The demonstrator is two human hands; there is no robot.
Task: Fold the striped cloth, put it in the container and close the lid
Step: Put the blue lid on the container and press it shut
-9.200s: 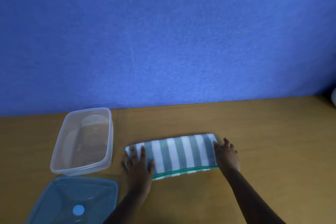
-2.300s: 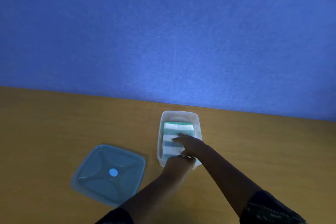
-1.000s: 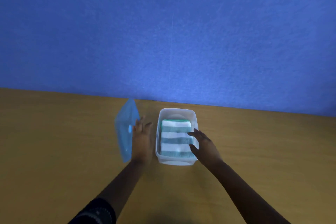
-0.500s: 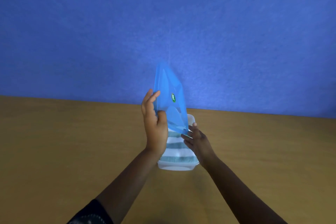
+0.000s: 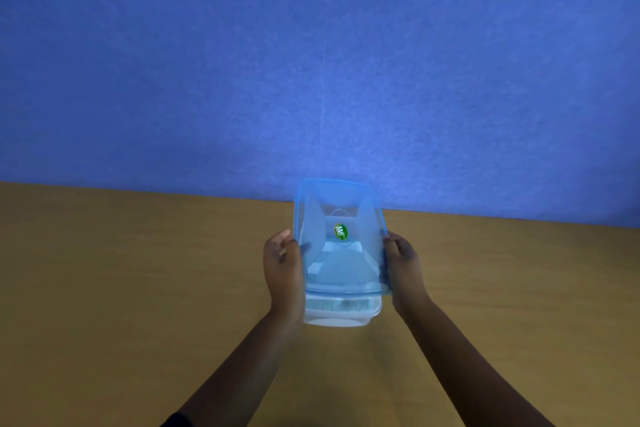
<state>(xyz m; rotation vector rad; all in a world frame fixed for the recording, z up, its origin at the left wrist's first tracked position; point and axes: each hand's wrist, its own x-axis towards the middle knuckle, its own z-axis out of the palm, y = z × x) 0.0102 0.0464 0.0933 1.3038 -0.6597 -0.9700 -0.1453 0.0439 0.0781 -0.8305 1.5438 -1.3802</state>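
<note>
A translucent blue lid [image 5: 337, 260] with a green sticker is held over the clear plastic container [image 5: 341, 317], tilted with its far edge raised. My left hand [image 5: 282, 262] grips the lid's left edge and my right hand [image 5: 403, 263] grips its right edge. The container stands on the wooden table. The folded striped cloth [image 5: 337, 304] lies inside it; only a thin strip shows through the near wall below the lid, the rest is hidden.
The wooden table [image 5: 138, 288] stretches to both sides of the container. A blue wall [image 5: 311, 62] stands right behind the table's far edge, close behind the lid.
The lid has come from the left hand alone, standing on edge above the container, down to lie over it. My right hand has taken hold of the lid's right edge.
</note>
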